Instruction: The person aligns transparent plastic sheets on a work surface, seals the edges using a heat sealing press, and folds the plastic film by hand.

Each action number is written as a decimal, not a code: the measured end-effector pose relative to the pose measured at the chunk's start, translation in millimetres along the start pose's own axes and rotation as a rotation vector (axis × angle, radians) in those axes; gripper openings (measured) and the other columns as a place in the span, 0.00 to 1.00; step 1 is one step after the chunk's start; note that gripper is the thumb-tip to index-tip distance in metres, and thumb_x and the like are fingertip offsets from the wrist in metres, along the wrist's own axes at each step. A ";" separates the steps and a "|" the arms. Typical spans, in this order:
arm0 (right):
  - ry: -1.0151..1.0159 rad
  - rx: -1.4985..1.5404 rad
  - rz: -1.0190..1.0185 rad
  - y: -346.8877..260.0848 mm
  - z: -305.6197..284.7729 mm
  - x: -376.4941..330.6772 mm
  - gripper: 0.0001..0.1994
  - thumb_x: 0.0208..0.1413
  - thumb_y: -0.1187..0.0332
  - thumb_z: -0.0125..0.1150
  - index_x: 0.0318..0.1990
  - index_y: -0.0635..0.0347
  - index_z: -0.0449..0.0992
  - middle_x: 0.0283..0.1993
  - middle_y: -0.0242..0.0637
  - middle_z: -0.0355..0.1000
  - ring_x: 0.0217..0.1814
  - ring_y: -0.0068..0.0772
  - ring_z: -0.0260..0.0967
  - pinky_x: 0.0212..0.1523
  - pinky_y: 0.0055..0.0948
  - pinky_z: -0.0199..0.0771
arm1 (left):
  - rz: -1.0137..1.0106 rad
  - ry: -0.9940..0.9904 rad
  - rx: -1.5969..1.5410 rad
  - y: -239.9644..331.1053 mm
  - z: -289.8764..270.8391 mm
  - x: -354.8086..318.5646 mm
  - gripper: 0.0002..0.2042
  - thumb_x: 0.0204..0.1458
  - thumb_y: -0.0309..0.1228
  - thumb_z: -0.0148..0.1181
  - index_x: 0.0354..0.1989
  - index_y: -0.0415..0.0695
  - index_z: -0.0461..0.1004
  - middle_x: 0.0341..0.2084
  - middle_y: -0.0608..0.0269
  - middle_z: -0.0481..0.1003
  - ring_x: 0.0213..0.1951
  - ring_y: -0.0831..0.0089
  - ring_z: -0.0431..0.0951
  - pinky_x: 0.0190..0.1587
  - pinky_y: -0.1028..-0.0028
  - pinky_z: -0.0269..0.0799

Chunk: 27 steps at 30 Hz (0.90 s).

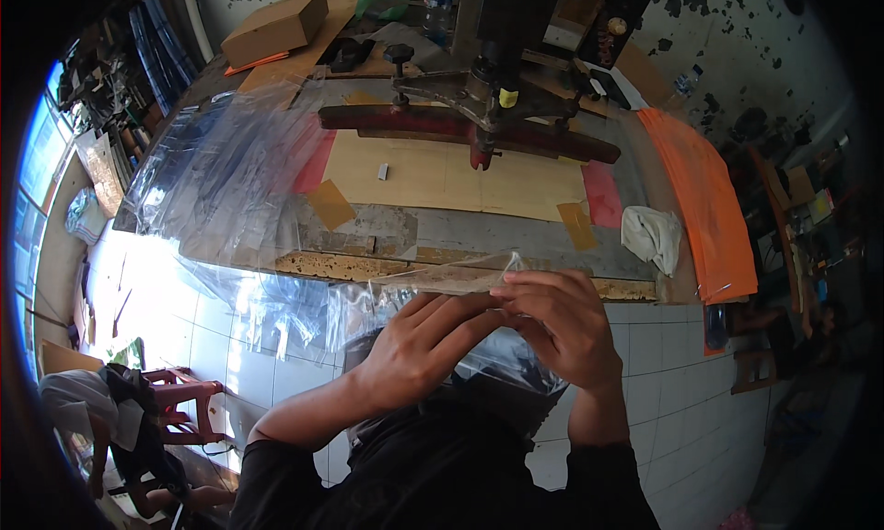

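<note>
At the front edge of the worktable, my left hand [425, 344] and my right hand [569, 326] are close together with fingers bent around a clear plastic sheet [451, 277]. One corner of the sheet stands up beside the right fingertips; some of it hangs below the hands, in front of my dark shirt. Whether it is a single sheet or a bag I cannot tell. Beyond the hands lies a pale yellow board [419, 175], fixed with brown tape [331, 206] and bearing a small grey piece [383, 172]. Over the board reaches a dark metal press with a reddish bar [543, 143].
Loose clear plastic [216, 175] covers the table's left side and drapes over its edge. To the right are a white cloth [651, 238] and orange sheets [704, 198]. A cardboard box [275, 31] sits at the back. Another person [115, 419] is at lower left beside a red stool [189, 403].
</note>
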State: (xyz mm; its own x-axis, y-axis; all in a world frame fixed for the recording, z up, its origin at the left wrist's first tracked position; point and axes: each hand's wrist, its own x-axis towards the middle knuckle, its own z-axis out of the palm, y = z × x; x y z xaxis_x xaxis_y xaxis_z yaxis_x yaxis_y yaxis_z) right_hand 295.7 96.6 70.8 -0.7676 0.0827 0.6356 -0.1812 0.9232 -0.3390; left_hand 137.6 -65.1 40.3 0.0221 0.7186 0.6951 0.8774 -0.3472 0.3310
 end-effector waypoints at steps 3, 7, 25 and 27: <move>0.044 -0.070 0.031 0.3 -3.1 -0.9 0.11 0.50 0.73 0.75 0.41 0.57 0.82 0.42 0.31 0.84 0.49 0.30 0.82 0.46 0.33 0.73 | -0.151 0.156 -0.050 5.9 10.8 0.1 0.24 0.51 0.26 0.65 0.59 0.39 0.72 0.48 0.56 0.79 0.41 0.61 0.83 0.43 0.66 0.78; 0.125 0.015 0.191 6.6 -5.8 -3.9 0.12 0.49 0.73 0.75 0.42 0.58 0.84 0.36 0.30 0.83 0.42 0.28 0.81 0.46 0.30 0.70 | -0.422 -0.021 0.059 -1.0 0.6 -2.8 0.15 0.54 0.30 0.70 0.49 0.43 0.76 0.44 0.59 0.84 0.42 0.63 0.86 0.41 0.66 0.81; 0.392 0.369 0.418 40.3 -12.9 2.3 0.09 0.68 0.66 0.62 0.42 0.63 0.82 0.37 0.34 0.82 0.42 0.25 0.77 0.51 0.27 0.72 | 0.262 -0.059 0.613 -56.2 -55.7 57.1 0.12 0.53 0.39 0.72 0.36 0.48 0.76 0.21 0.71 0.72 0.21 0.80 0.73 0.23 0.74 0.60; 0.474 0.389 0.473 59.4 -8.3 3.0 0.09 0.69 0.67 0.61 0.42 0.64 0.81 0.38 0.35 0.82 0.44 0.25 0.77 0.51 0.27 0.73 | 0.259 -0.015 0.545 -80.8 -52.4 62.1 0.14 0.51 0.39 0.74 0.34 0.47 0.75 0.20 0.69 0.72 0.22 0.77 0.75 0.25 0.73 0.64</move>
State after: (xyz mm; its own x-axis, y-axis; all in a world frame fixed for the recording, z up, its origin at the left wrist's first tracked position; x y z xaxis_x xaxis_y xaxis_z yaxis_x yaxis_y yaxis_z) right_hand 287.7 154.9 58.3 -0.4877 0.6682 0.5619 -0.1698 0.5587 -0.8118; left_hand 43.0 -24.0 90.2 0.2713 0.6616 0.6991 0.9617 -0.1564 -0.2252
